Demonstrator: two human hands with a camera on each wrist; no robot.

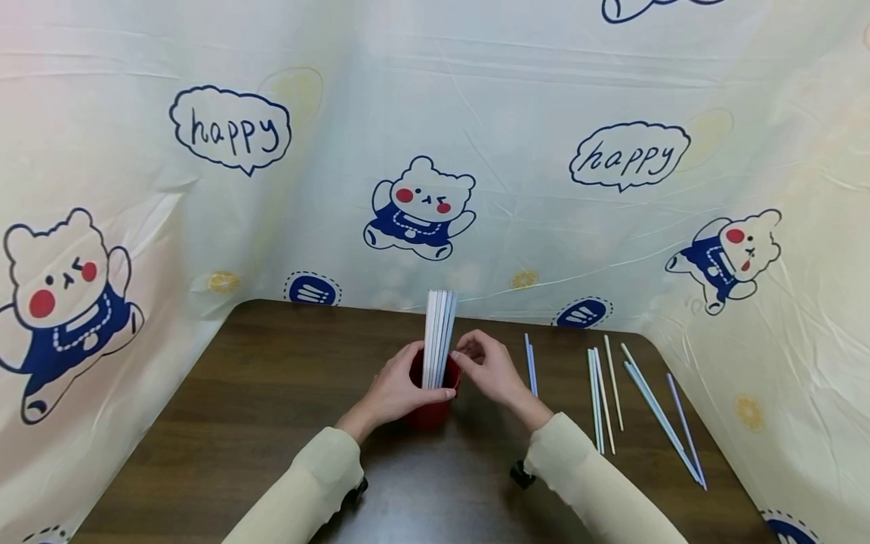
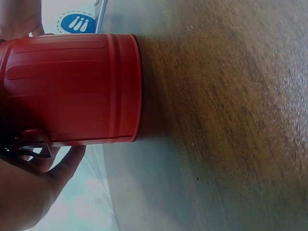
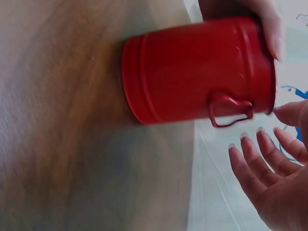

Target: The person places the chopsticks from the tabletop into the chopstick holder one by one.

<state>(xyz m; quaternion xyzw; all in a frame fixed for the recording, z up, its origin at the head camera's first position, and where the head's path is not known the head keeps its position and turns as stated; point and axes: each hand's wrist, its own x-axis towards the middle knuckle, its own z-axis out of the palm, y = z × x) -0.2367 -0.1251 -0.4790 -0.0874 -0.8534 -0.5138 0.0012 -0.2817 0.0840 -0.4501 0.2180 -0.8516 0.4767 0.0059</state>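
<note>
A small red metal pail point(image 1: 430, 417) stands on the brown table, holding an upright bundle of pale, straw-like sticks point(image 1: 439, 336). My left hand point(image 1: 394, 387) grips the pail at its left side, the thumb lying across the front near the rim and the bundle. To the right of the rim is my right hand point(image 1: 491, 370); in the right wrist view its thumb touches or nearly touches the rim, while the other fingers are spread loosely beside a wire handle point(image 3: 231, 111) and hold nothing. A second handle point(image 2: 36, 139) shows by the left hand.
Two bluish sticks point(image 1: 532, 366) lie just right of the right hand. Several more pale green, white and blue sticks point(image 1: 655, 415) lie farther right on the table point(image 1: 285, 393). A curtain with printed bears point(image 1: 421, 208) hangs behind and at both sides.
</note>
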